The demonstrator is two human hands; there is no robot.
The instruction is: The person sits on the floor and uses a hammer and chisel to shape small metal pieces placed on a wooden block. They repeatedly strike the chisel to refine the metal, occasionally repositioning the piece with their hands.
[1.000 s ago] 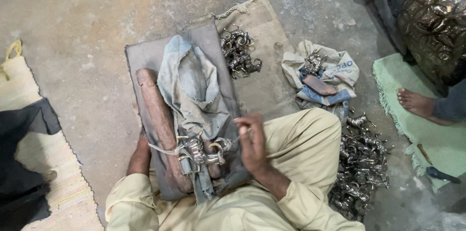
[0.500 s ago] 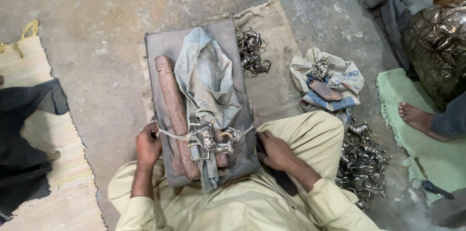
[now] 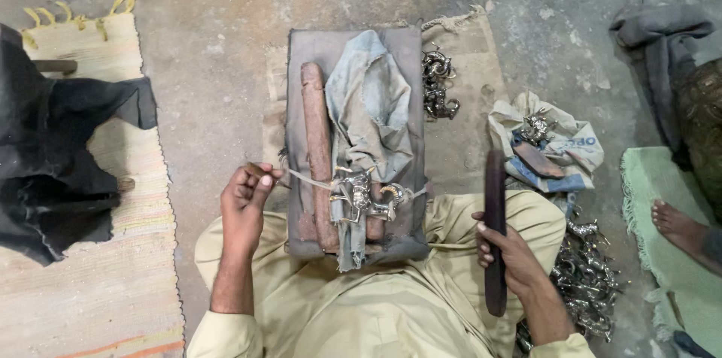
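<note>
The ornate metal fitting (image 3: 362,198) sits strapped on the grey padded board (image 3: 308,50) across the lap, unworked as far as one can judge. Left hand (image 3: 244,204) pinches the cord (image 3: 304,179) taut; right hand (image 3: 511,249) is clamped round a dark bar (image 3: 494,200), raised at the right.

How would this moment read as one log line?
left hand: pulling cord | right hand: gripping dark bar | metal fitting: tied on padded board
</note>
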